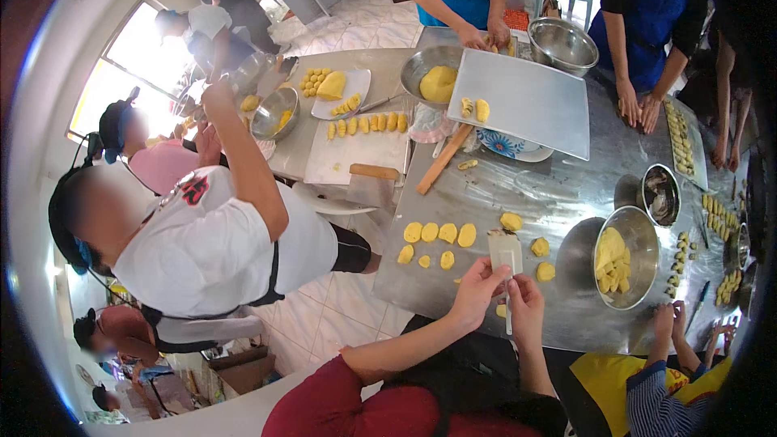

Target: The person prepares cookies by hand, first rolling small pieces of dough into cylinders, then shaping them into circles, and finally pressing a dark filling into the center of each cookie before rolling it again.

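Note:
My left hand (475,294) and my right hand (525,304) meet over the near edge of the steel table, both gripping a white spatula (505,254). Its flat blade points away from me, with a dark smear (502,232) at the tip, and the handle runs down between my hands. Left of the blade, flattened yellow dough pieces (447,233) lie in two rows. Beyond the tip sits one dough piece (511,221), with two more, a dough piece (539,247) and a dough piece (546,271), to the right. Part of another dough piece shows beneath my hands.
Right of me stands a steel bowl (648,279) of yellow dough, beside a smaller bowl (660,194) with dark residue. Farther off are a wooden stick (444,159), a metal tray (522,103) and a flowered plate (534,152). A person in white (200,255) stands left; others work around the table.

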A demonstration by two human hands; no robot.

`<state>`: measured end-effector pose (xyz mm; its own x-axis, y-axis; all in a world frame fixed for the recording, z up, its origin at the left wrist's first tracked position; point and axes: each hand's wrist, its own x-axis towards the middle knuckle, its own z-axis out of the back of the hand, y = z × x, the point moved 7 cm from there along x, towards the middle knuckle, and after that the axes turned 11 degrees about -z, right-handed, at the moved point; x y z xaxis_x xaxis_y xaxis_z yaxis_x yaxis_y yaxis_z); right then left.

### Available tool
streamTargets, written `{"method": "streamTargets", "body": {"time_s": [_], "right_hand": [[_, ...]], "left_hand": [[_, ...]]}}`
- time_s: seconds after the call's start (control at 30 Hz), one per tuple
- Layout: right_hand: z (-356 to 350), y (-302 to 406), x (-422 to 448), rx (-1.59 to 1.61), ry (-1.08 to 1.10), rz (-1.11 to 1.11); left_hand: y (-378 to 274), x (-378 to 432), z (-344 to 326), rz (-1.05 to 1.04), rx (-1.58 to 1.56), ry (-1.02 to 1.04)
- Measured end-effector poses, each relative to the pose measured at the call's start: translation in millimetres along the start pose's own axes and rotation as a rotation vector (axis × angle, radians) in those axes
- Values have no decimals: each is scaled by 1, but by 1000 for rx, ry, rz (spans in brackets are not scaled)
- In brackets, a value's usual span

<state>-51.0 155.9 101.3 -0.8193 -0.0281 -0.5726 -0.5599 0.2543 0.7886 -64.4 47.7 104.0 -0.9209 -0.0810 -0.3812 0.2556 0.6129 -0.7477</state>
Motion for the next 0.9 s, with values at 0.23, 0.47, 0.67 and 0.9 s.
{"method": "streamTargets", "body": {"time_s": [0.23, 0.47, 0.67, 0.9], "right_hand": [[48, 15, -17, -189, -69, 62], [72, 10, -38, -307, -22, 24], [77, 9, -48, -375, -71, 130], [66, 14, -57, -329, -124, 80]], "left_hand": [[-4, -6, -14, -28, 384, 227], [-14, -20, -1, -126, 652, 324], [-18, -39, -1, -104, 660, 189], [-38, -31, -3, -88, 788, 274]]}}
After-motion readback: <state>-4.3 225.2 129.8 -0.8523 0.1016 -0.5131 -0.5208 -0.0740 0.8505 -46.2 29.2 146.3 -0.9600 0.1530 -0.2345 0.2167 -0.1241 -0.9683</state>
